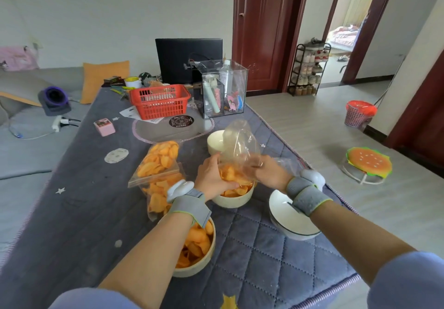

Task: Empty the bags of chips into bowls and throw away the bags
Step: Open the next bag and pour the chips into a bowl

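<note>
Four bowls stand on the quilted desk (pixel 252 243). Nearest the front edge, a cream bowl (pixel 199 264) holds chips and is partly hidden by the left forearm. Beyond it, near the middle, a second cream bowl (pixel 234 199) takes chips from the clear bag (pixel 236 149) tipped over it. A third cream bowl (pixel 214 141) stands behind the bag, showing no chips. A white bowl with a dark rim line (pixel 288 222) sits by the right edge, under the right wrist, also showing no chips.

Three bags are in view: the one in the hands, nearly drained, with chips gathered at its mouth, and two full clear bags, one (pixel 159 158) lying partly on the other (pixel 158 192), left of the middle bowl.

Both hands grip the tipped bag. The left hand (pixel 212 176) has its fingers curled around the bag's mouth at the bowl's rim; the right hand (pixel 270 170) pinches the plastic on the other side.

One red-lined wastebasket (pixel 359 114) stands on the floor, well off the right edge.
</note>
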`<state>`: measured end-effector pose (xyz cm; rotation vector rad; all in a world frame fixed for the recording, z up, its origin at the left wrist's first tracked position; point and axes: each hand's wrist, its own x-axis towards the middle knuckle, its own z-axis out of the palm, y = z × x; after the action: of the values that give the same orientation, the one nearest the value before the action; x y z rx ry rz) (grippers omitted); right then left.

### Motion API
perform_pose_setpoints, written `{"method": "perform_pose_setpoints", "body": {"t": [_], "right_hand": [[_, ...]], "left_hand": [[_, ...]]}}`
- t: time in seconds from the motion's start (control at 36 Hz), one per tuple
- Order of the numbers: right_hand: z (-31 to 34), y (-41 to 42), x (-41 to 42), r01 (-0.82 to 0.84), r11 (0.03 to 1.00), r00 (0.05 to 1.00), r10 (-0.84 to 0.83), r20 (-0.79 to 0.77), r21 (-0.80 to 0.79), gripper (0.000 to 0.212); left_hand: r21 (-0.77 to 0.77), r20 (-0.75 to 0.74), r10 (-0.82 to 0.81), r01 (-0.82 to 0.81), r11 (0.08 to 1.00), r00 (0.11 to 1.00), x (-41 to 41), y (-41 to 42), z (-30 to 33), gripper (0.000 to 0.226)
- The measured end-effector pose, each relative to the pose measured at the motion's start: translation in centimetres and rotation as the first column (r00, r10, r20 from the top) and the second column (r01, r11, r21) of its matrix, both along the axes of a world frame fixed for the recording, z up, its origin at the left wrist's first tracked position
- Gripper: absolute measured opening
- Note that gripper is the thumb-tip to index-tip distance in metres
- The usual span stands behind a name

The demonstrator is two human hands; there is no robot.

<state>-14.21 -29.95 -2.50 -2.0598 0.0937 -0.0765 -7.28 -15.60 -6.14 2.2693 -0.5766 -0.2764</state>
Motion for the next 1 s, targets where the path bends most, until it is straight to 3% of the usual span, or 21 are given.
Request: {"method": "perform_pose_setpoints", "body": {"t": [0.06,0.14,0.19,0.33,0.5,0.61,0.75,0.81,0.86,0.92,1.0], "right_hand": [[-0.8,0.0,0.4,0.024,0.997,0.999,-0.022,0.033,-0.070,0.018],[-1.6,-0.3,1.1,0.203,0.971,0.972,-0.184,0.144,-0.124,0.017],[-0.9,-0.4,1.1,0.279,0.959,0.947,-0.264,0.182,-0.058,0.027],[0.0,-0.3,1.1,0.337,0.939,0.918,-0.344,0.196,0.067,0.017],[1.2,-0.8,0.9,0.325,0.864,0.875,-0.429,0.224,0.384,0.014],[1.2,-1.8,1.0,0.337,0.812,0.864,-0.468,0.187,0.476,0.020],[1.5,-3.8,1.2,0.465,0.645,0.719,-0.675,0.167,0.607,0.025],[1.2,-5.0,1.4,0.576,0.634,0.638,-0.743,0.202,0.516,0.025],[1.0,-5.9,1.1,0.723,0.655,0.593,-0.751,0.292,0.217,0.017],[0.4,-6.7,0.5,0.773,0.626,0.616,-0.701,0.359,-0.103,0.020],[-0.6,-7.6,-0.2,0.713,0.566,0.702,-0.571,0.427,-0.415,0.034]], "left_hand": [[-0.028,-0.001,0.002,-0.002,1.000,1.000,0.0,0.2,0.0,0.103],[-0.070,-0.030,-0.002,0.000,0.998,1.000,0.1,0.5,0.0,0.105],[-0.095,-0.049,0.006,-0.011,0.995,0.999,0.2,0.6,0.0,0.104],[-0.150,-0.117,0.014,-0.031,0.988,0.993,0.1,0.6,0.1,0.115],[-0.126,-0.142,0.010,-0.028,0.992,0.990,0.0,0.4,0.0,0.110],[-0.028,-0.031,-0.024,0.023,0.999,0.999,-0.5,0.2,0.4,0.091],[0.245,0.153,-0.210,0.169,0.955,0.966,-1.6,-0.5,0.5,0.079],[0.347,0.197,-0.267,0.188,0.919,0.944,-1.5,-0.7,0.2,0.077],[0.429,0.210,-0.322,0.209,0.879,0.923,-1.4,-0.9,-0.1,0.073],[0.476,0.204,-0.353,0.223,0.851,0.913,-1.3,-1.1,-0.4,0.070],[0.491,0.206,-0.360,0.222,0.843,0.910,-1.1,-1.3,-0.5,0.068]]}}
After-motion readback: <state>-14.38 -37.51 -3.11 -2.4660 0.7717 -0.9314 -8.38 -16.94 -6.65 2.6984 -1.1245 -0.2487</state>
